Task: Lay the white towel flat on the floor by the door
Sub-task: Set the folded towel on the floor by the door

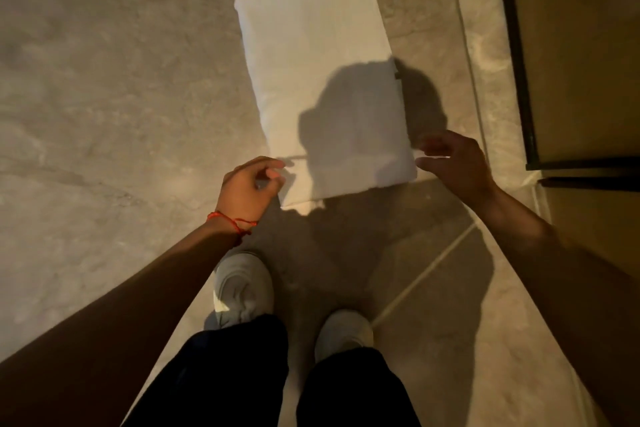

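Observation:
The white towel [322, 80] lies flat on the tiled floor as a folded rectangle, its long side running away from me, with my shadow across its near half. My left hand [249, 187], with a red thread at the wrist, hovers at the towel's near left corner, fingers loosely curled and nothing visibly pinched between them. My right hand [450, 159] is beside the near right corner with its fingers spread, just off the towel's edge. The brown door [581, 45] with a dark frame stands to the right of the towel.
My two light shoes [242, 288] and dark trouser legs stand on the floor just behind the towel. A pale tile strip [474, 45] runs between the towel and the door. Open marble-patterned floor [104, 80] spreads to the left.

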